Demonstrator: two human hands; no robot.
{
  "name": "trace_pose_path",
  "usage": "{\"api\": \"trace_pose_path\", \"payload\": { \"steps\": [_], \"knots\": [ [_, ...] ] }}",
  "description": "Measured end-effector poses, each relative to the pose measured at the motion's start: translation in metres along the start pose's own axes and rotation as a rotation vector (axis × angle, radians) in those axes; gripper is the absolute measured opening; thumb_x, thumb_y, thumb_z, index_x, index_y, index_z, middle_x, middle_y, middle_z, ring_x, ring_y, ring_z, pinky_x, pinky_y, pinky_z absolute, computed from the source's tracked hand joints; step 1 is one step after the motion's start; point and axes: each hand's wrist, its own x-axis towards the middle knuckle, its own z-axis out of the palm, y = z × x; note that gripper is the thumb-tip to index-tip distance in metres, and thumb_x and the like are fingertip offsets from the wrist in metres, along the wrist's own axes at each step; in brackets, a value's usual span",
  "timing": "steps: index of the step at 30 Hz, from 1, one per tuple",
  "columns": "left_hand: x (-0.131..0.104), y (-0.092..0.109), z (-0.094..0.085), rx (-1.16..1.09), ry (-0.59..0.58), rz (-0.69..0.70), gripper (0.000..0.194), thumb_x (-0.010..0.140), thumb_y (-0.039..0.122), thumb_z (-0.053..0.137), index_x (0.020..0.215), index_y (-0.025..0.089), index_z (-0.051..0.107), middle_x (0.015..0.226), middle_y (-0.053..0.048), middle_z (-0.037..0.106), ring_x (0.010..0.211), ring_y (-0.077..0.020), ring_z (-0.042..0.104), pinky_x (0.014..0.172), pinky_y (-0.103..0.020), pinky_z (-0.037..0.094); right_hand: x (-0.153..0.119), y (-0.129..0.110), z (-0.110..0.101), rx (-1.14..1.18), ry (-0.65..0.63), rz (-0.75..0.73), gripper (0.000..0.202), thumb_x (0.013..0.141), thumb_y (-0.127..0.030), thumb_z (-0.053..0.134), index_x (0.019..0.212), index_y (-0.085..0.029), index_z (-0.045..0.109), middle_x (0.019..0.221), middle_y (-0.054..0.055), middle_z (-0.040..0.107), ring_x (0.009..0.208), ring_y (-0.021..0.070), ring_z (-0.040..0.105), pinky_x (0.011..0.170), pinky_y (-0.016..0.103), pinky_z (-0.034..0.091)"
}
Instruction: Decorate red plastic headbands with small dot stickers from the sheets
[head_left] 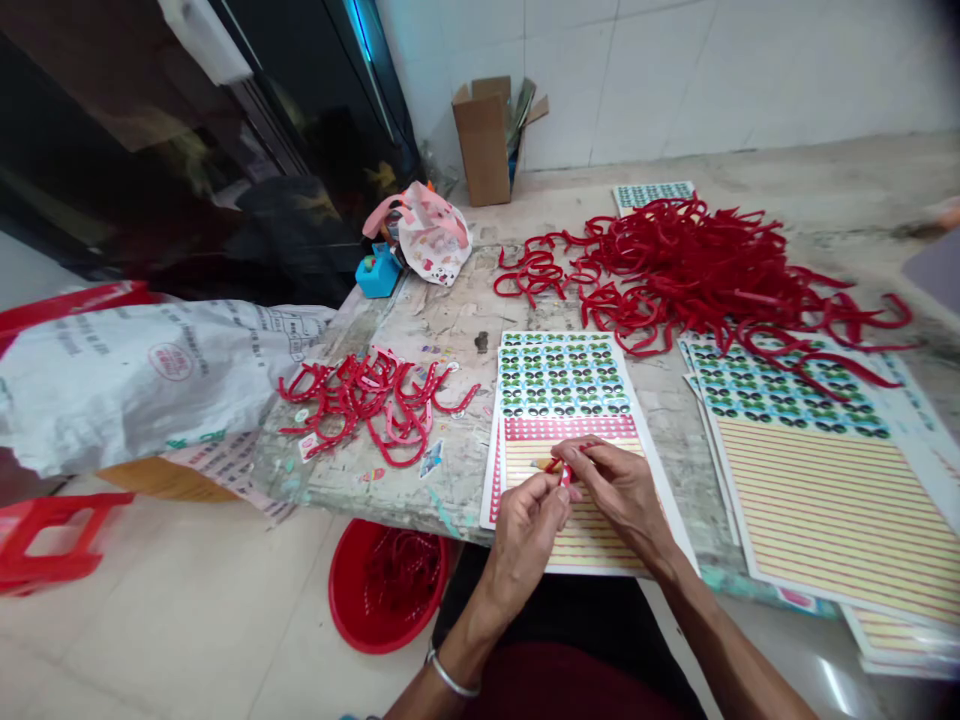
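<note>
Between my hands is a narrow red band (566,472) with pale marks on it. My left hand (526,530) pinches its lower end between thumb and fingers. My right hand (619,487) is closed on it from above, with the fingertips of both hands almost touching. Most of the band is hidden by the fingers. Beneath them lies a sticker sheet (566,375) with green-and-black eye-like prints, red rows with pale marks and yellow stripes.
A large pile of red bands (697,260) covers the back right, partly over more sticker sheets (832,490). Marked bands (367,395) lie left. A red bucket (345,600) stands below the table edge. Behind are a blue tape dispenser (379,273), bag (435,240) and carton (484,150).
</note>
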Motion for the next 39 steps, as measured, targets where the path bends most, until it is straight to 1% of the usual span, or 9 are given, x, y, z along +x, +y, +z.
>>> {"api": "trace_pose_path", "payload": {
  "steps": [4,12,15,19,23,28,30,36,39],
  "knots": [
    [0.001,0.0,-0.001,0.007,0.008,0.003,0.022,0.087,0.031,0.047,0.08,0.013,0.057,0.06,0.004,0.037,0.058,-0.009,0.033,0.055,-0.023,0.027,0.002,-0.001,0.001,0.023,0.011,0.041,0.018,0.082,-0.03,0.057,0.079,-0.018,0.071,0.079,0.006,0.069,0.071,0.017,0.064,0.063,0.025,0.05],
    [-0.001,-0.003,-0.001,0.002,-0.011,0.003,0.023,0.087,0.031,0.046,0.081,0.012,0.057,0.059,0.004,0.035,0.056,-0.0087,0.031,0.053,-0.023,0.025,-0.001,0.002,0.002,0.116,-0.042,0.194,0.027,0.084,-0.037,0.054,0.087,-0.016,0.07,0.078,0.006,0.07,0.069,0.0173,0.065,0.063,0.027,0.052],
    [-0.003,-0.005,-0.001,0.004,-0.011,0.004,0.023,0.087,0.03,0.046,0.08,0.012,0.058,0.058,0.004,0.036,0.056,-0.0086,0.032,0.053,-0.023,0.026,-0.001,0.002,0.002,0.144,-0.06,0.216,0.028,0.084,-0.038,0.054,0.088,-0.015,0.07,0.078,0.006,0.07,0.069,0.0172,0.065,0.063,0.027,0.052],
    [-0.006,-0.005,-0.004,0.016,0.001,-0.006,0.023,0.087,0.03,0.046,0.083,0.012,0.06,0.061,0.003,0.041,0.056,-0.0085,0.036,0.055,-0.022,0.03,-0.002,0.004,0.002,0.126,-0.09,0.21,0.03,0.084,-0.039,0.053,0.087,-0.014,0.069,0.08,0.006,0.069,0.07,0.0173,0.064,0.061,0.026,0.051],
    [-0.007,-0.003,-0.007,0.015,0.004,0.0,0.023,0.087,0.029,0.046,0.085,0.011,0.06,0.061,0.002,0.045,0.057,-0.0093,0.04,0.056,-0.023,0.033,-0.003,0.005,0.003,0.029,-0.107,0.12,0.027,0.087,-0.034,0.05,0.089,-0.015,0.069,0.078,0.005,0.068,0.069,0.016,0.064,0.061,0.026,0.05],
    [-0.007,-0.002,-0.01,0.041,-0.003,0.004,0.025,0.088,0.032,0.046,0.085,0.012,0.061,0.06,0.004,0.037,0.057,-0.0089,0.033,0.054,-0.022,0.028,0.002,-0.003,0.001,-0.216,-0.049,-0.151,0.021,0.088,-0.022,0.048,0.085,-0.018,0.068,0.079,0.005,0.068,0.073,0.0162,0.063,0.068,0.028,0.05],
    [-0.007,-0.002,-0.011,0.052,0.008,0.004,0.025,0.087,0.033,0.046,0.086,0.013,0.062,0.061,0.004,0.035,0.058,-0.0089,0.032,0.054,-0.022,0.026,0.005,-0.006,0.001,-0.273,-0.031,-0.245,0.02,0.088,-0.018,0.047,0.085,-0.019,0.067,0.079,0.005,0.068,0.075,0.0162,0.063,0.069,0.028,0.049],
    [-0.008,-0.001,-0.013,0.176,0.071,0.033,0.027,0.088,0.034,0.045,0.084,0.013,0.062,0.061,0.003,0.037,0.057,-0.0091,0.032,0.054,-0.023,0.027,0.002,-0.006,0.005,-0.38,0.042,-0.353,0.017,0.085,-0.011,0.049,0.089,-0.017,0.065,0.083,0.006,0.067,0.078,0.0157,0.063,0.069,0.028,0.049],
    [-0.009,0.001,-0.012,0.239,0.093,0.064,0.027,0.088,0.033,0.044,0.081,0.013,0.061,0.062,0.002,0.044,0.058,-0.0099,0.037,0.055,-0.023,0.029,-0.001,-0.007,0.006,-0.412,0.088,-0.411,0.019,0.084,-0.008,0.05,0.091,-0.018,0.064,0.085,0.005,0.068,0.079,0.0157,0.063,0.071,0.028,0.049]
  ]
}}
